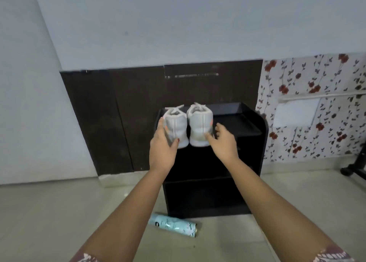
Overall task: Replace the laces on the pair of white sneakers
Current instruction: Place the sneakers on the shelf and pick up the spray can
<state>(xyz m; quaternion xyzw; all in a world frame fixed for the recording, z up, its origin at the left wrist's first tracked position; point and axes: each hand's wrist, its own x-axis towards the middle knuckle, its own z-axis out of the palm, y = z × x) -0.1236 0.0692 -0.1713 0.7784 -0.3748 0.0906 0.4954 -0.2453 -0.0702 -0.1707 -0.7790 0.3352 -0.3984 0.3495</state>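
L hand grips sneaker (R hand touches 2nd sneaker).

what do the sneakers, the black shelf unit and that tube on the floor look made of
Sneakers: likely matte knit or woven fabric, softly textured at the heels; pale soles look like foam or rubber.
Shelf unit: smooth black with a faint sheen, probably laminated board or plastic; unclear which.
Tube: glossy printed surface catching light, with a metal-looking rim at one end.

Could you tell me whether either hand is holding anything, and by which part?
The left hand grips the left sneaker by its heel. The right hand touches the right sneaker at its heel, without a clear hold.
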